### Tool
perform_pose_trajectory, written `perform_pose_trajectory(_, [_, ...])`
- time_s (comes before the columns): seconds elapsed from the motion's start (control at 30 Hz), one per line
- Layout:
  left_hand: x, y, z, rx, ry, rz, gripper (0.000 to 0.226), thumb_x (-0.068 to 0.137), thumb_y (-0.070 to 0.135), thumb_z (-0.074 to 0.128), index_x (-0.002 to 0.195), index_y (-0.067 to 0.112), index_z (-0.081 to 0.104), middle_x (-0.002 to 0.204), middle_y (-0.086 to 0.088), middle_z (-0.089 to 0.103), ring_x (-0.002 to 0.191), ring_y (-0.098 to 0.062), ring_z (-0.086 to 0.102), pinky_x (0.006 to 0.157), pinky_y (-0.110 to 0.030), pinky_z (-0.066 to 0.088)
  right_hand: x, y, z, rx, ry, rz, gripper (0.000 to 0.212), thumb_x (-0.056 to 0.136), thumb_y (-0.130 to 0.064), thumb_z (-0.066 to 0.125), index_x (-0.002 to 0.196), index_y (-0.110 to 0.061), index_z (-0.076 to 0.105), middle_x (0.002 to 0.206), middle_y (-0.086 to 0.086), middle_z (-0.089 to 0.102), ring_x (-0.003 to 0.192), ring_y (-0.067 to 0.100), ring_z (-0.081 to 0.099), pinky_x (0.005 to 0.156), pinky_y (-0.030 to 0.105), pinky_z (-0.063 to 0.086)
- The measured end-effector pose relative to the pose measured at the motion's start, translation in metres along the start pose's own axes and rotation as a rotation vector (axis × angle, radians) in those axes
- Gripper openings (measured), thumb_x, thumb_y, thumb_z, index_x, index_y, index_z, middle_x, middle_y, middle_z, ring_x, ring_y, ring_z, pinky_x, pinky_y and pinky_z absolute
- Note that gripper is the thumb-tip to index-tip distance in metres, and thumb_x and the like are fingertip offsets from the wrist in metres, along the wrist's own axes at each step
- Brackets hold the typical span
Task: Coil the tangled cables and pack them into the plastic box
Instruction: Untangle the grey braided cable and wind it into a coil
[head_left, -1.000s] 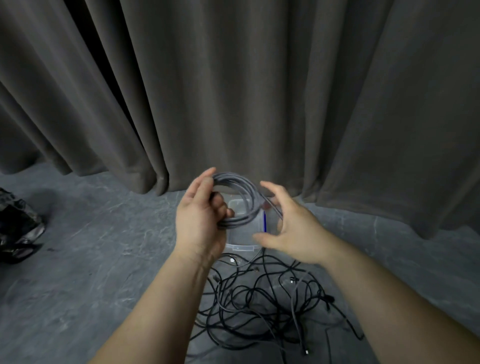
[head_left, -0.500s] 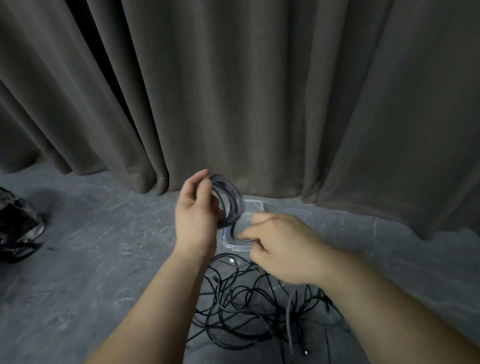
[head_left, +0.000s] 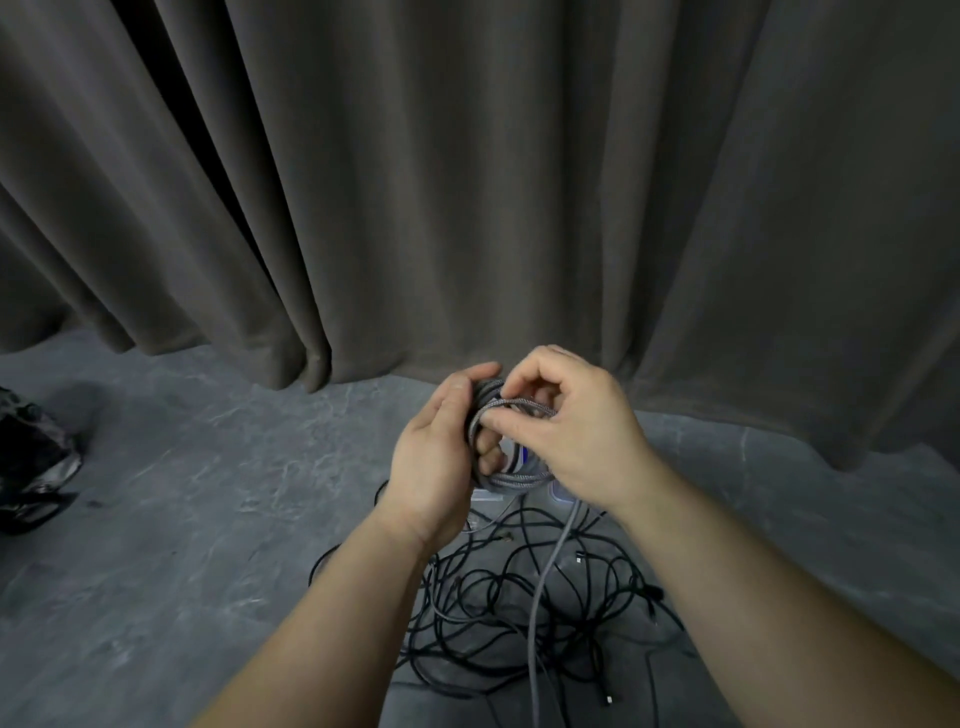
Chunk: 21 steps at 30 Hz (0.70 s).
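the left hand (head_left: 434, 457) grips a coil of grey braided cable (head_left: 511, 475), its fingers curled through the loops and its thumb up along the far side of the bundle. the right hand (head_left: 574, 431) meets it from the other side, thumb and forefinger pinching a single strand that lies across the top of the coil, the other fingers bent around the loops. both hands hold the coil above the floor (head_left: 182, 519), in front of the grey curtain (head_left: 467, 182). a loose tail of the same grey cable (head_left: 540, 587) hangs down from the coil and runs toward the bottom of the view. beneath the hands, mostly hidden by them and by the coil, sits the clear plastic box (head_left: 563, 494), only its near edge and a bit of blue showing. just in front of the box a tangle of thin black cables (head_left: 519, 597) sprawls over the grey floor, between the two forearms. well apart at the left edge lies a dark crumpled bag (head_left: 31, 457).
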<state>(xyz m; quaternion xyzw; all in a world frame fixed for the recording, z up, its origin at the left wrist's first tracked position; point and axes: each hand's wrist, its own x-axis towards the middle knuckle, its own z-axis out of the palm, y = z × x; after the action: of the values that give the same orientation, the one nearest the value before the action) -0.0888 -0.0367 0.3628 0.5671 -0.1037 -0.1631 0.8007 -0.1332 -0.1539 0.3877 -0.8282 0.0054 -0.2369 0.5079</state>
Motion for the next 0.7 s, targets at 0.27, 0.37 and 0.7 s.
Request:
perform_pose_trajectory(0.27, [-0.005, 0.004, 0.004, 0.001, -0.064, -0.025, 0.03, 0.096, 0.031, 0.049, 0.113, 0.01, 0.062, 0.054, 0.003, 0.03, 0.045, -0.008, 0.026, 0.052, -0.027, 0.03, 0.004, 0.02, 0.002, -0.041, 0.137, 0.165, 0.052, 0.047, -0.052, 0.083, 0.058, -0.018, 0.044, 0.047, -0.012, 0.038, 0.047, 0.005, 0.031, 0.047, 0.026, 0.028])
perform_pose_trajectory(0.37, [-0.005, 0.005, 0.002, 0.014, -0.11, 0.019, 0.029, 0.083, 0.023, 0.062, 0.11, 0.011, 0.063, 0.057, 0.004, 0.03, 0.046, -0.006, 0.026, 0.05, -0.025, 0.027, 0.005, 0.02, 0.0, -0.006, 0.106, 0.192, 0.048, 0.053, -0.041, 0.086, 0.058, -0.019, 0.043, 0.044, -0.012, 0.035, 0.044, 0.004, 0.027, 0.045, 0.022, 0.024])
perform_pose_trajectory(0.7, [-0.002, 0.014, -0.003, 0.058, 0.079, 0.094, 0.014, 0.095, 0.012, 0.055, 0.105, 0.016, 0.063, 0.045, 0.01, 0.035, 0.04, -0.006, 0.027, 0.045, -0.021, 0.034, 0.008, 0.023, -0.02, 0.406, 0.031, 0.294, 0.023, 0.08, 0.006, 0.069, 0.075, -0.015, 0.06, 0.066, 0.0, 0.061, 0.062, 0.011, 0.054, 0.061, 0.019, 0.045])
